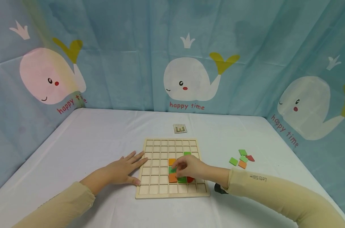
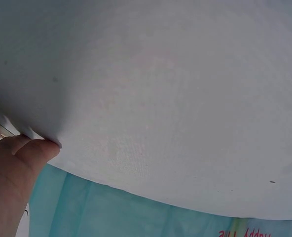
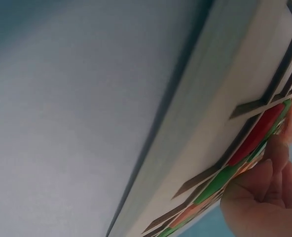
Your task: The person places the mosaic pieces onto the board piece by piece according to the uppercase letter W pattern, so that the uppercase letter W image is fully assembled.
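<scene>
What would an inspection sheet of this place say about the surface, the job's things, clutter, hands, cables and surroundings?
Surface: table with a white covering.
Job's things: gridded board, with orange, green and red set tiles partly hidden by a hand; five loose tiles to its right; small card beyond it.
Clutter: dark object by the right wrist, too hidden to identify.
Left hand: fingers spread, touching the board's left edge.
Right hand: fingers curled over the set tiles; cannot tell whether it holds one.
Cables: nothing seen.
Surroundings: blue curtain printed with whales.
</scene>
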A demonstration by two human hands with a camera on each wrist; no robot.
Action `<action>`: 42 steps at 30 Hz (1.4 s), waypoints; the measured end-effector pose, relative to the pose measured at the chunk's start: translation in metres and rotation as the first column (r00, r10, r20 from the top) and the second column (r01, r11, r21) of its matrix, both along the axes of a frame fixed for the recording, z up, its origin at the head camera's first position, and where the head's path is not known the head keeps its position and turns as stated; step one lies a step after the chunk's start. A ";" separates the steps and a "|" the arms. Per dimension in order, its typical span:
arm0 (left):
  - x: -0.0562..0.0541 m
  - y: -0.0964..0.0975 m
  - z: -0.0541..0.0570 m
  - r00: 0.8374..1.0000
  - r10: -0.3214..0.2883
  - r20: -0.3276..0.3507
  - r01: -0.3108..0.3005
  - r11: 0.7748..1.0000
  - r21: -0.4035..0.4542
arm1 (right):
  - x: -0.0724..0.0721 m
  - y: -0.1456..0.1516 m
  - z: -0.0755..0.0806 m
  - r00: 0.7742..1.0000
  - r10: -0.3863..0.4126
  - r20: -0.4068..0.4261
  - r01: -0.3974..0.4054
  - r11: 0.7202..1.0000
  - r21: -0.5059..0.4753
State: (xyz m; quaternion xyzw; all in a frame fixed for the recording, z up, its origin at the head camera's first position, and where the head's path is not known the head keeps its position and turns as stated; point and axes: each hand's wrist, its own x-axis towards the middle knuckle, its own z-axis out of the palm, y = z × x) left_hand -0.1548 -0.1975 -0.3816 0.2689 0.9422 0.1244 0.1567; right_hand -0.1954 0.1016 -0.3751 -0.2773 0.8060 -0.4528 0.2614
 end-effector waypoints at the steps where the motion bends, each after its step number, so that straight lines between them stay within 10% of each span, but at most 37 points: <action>1: 0.000 0.000 0.000 1.000 0.000 -0.001 0.000 1.000 -0.001 | -0.001 0.001 0.000 1.000 -0.003 -0.002 0.003 1.000 -0.002; 26: -0.002 -0.001 -0.002 1.000 0.010 -0.008 -0.010 1.000 -0.024 | -0.005 0.014 0.007 0.997 -0.072 0.019 0.073 0.997 -0.029; 42: -0.002 0.001 -0.001 1.000 0.018 0.004 -0.018 1.000 -0.025 | -0.021 0.070 0.040 0.987 -0.163 -0.007 0.163 0.986 -0.042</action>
